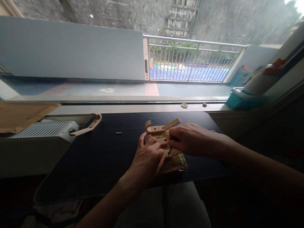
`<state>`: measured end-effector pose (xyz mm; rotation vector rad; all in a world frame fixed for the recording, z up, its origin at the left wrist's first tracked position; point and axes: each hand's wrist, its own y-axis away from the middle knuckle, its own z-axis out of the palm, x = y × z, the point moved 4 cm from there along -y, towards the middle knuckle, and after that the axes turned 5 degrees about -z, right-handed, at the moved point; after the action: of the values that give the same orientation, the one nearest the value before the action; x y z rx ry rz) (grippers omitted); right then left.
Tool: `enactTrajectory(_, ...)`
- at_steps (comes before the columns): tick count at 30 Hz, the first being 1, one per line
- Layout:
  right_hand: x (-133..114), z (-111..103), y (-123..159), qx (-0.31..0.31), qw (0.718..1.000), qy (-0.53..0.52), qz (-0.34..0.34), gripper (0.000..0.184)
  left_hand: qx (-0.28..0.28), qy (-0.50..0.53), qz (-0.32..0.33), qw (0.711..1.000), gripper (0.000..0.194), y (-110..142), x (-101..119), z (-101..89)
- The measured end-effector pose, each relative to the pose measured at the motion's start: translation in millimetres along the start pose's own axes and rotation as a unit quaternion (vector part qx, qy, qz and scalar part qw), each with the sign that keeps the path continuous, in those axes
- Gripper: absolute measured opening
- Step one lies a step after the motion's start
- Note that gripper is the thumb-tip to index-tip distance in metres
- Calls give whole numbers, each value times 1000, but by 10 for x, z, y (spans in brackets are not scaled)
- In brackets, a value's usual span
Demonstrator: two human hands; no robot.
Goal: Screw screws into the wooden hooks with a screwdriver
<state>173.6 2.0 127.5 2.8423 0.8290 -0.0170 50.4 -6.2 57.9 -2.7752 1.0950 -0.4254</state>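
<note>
My right hand (190, 139) is closed round a screwdriver (170, 150), whose dark shaft slants down to a hole in the nearest wooden hook (174, 153). The tool's handle is mostly hidden in my fist. My left hand (149, 155) is closed over the left end of that hook, fingers bent and pressing it onto a block wrapped in brown tape (174, 164). A second wooden hook (162, 140) lies just behind, partly covered by my hands. At the block's far edge, a third hook (159, 129) shows two dark holes and an upturned end.
Another wooden hook (91, 126) rests at the left edge of the black table (95, 164). A loose screw (118, 133) lies left of my hands. The window sill carries a tape roll (184, 105), a small dark item (204, 104) and a teal box (242, 99). A radiator (49, 129) stands left.
</note>
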Motion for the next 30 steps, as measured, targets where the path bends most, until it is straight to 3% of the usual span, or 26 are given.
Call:
enactTrajectory(8, -197, -232, 34, -47, 996, 22, -71, 13, -4, -1, 0, 1000, 18, -6, 4, -3)
enactTrajectory(13, -187, -158, -17, 3, 991, -29, -133, 17, -21, 0, -10, 1000, 16, -23, -9, 21)
enactTrajectory(15, -141, -122, -38, 21, 992, -27, -120, 15, -23, 0, -12, 1000, 17, -28, -17, 27)
enactTrajectory(19, -59, -48, -65, -8, 999, 8, -35, 17, -24, 4, -10, 1000, 16, -28, -22, 29)
enactTrajectory(22, -63, -35, -75, -3, 999, 39, -6, 20, -22, 8, -9, 1000, 16, -22, -19, 22)
enactTrajectory(27, -114, -128, -27, -11, 999, 38, -8, 18, -21, 8, -10, 1000, 18, -15, -13, 14)
enactTrajectory(30, -192, -197, 19, -43, 997, 7, -62, 14, -17, 14, -11, 1000, 18, -18, -17, 21)
